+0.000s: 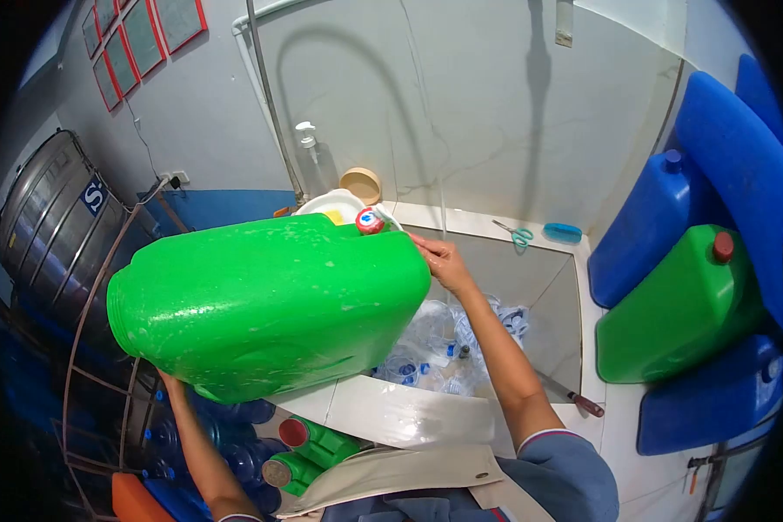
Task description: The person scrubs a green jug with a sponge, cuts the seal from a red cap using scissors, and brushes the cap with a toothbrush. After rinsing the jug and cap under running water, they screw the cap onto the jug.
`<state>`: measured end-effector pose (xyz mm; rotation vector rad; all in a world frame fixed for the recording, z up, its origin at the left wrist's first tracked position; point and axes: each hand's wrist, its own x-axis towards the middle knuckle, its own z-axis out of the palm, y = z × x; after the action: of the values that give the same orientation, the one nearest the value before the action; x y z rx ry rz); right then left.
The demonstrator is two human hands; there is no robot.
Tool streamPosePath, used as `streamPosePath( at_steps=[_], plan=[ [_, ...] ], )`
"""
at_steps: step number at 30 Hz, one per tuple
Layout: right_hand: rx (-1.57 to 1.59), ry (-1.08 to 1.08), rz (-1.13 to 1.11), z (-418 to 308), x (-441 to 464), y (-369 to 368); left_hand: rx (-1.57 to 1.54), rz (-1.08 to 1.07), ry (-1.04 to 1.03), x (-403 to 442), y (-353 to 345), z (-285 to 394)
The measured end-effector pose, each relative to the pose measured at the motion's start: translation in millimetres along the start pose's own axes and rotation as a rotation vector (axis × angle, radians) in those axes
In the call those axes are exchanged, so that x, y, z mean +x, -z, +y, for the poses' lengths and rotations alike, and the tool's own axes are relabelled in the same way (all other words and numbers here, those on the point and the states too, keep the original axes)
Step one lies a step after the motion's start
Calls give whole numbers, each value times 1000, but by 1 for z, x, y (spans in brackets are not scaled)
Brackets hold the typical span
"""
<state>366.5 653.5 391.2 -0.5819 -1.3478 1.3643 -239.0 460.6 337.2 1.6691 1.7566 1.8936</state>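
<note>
A large green jug (270, 296) lies on its side in front of me, its surface wet and spotted with white marks. My right hand (441, 261) is at its right end, fingers closed around the edge near a white handle or cap piece. My left hand (170, 383) is under the jug's left end, mostly hidden behind it. A red and white round item (370, 220) shows just beyond the jug's top edge. Below, the tiled basin (544, 287) holds clear plastic bottles with blue caps (407, 369).
Blue jugs (639, 222) and another green jug (674, 313) stand at the right. Scissors (520, 237), a blue brush (563, 232) and a wooden-handled knife (588, 405) lie on the ledge. A steel tank (48, 230) and a metal rack (80, 322) are at the left.
</note>
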Motion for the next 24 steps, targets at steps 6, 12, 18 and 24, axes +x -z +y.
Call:
streamPosePath(
  at_steps=[6, 12, 18, 24],
  plan=[
    [-138, 28, 19, 10, 4, 5, -26, -13, -6, 6, 1, -9],
    [-692, 259, -39, -7, 15, 34, -49, -12, -19, 9, 0, -16],
    [-1376, 410, -115, -118, 10, 19, -176, 126, 43, -1, -14, 18],
    [-1825, 422, -294, -164, 14, -21, 275, -42, -172, 15, -35, 92]
  ],
)
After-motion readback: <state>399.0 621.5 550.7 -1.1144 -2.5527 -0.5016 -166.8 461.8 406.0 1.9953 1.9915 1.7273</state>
